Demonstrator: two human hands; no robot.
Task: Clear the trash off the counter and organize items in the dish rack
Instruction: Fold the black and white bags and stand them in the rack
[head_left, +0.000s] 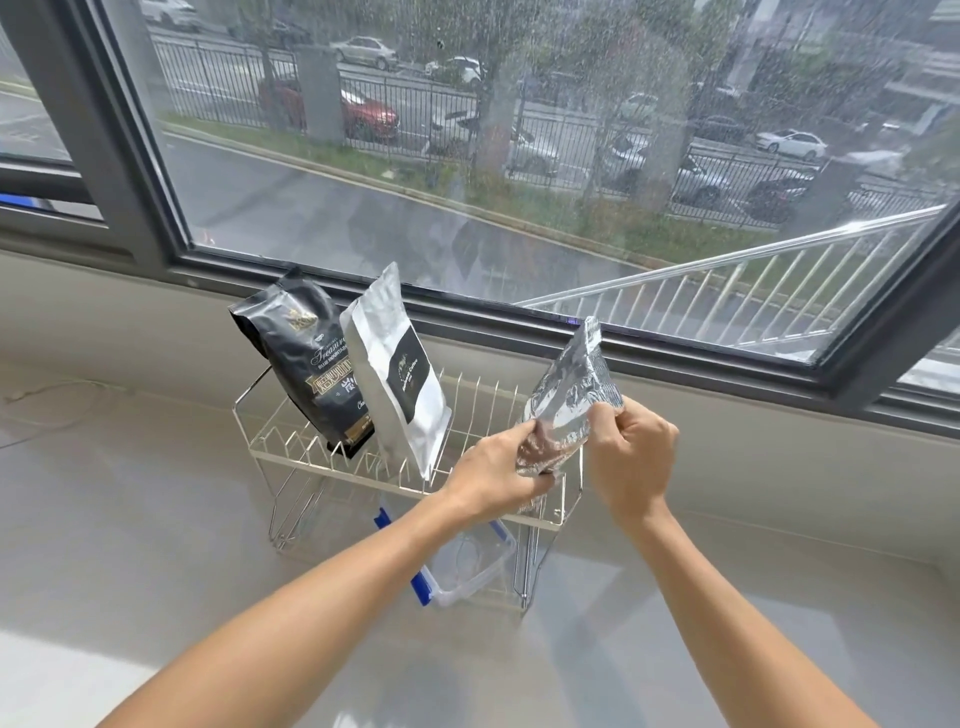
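Head view, wire dish rack (270, 457) on a pale counter (130, 545) below a window (467, 156). I hold a silver foil pouch (571, 400) over the right end of the rack's upper tier: my left hand (498, 473) has its fingers closed on the pouch's lower corner, and my right hand (631, 457) pinches its lower right edge. The pouch stands tilted, top pointing up toward the window, not yet seated between the tines.

Two bags already stand in the upper tier to the left: a black coffee bag (306, 364) at far left and a white bag (400, 374) just beside it, both leaning. A clear container with blue clips (467, 566) lies in the lower tier, partly hidden by my left forearm.

Risks, as I judge them: the foil is slick and crumpled, so a grip at the bottom only may let the top flop over. Set down carelessly, the pouch may fall between the wires or off the right end. Nudging the leaning white bag could topple both neighbours.
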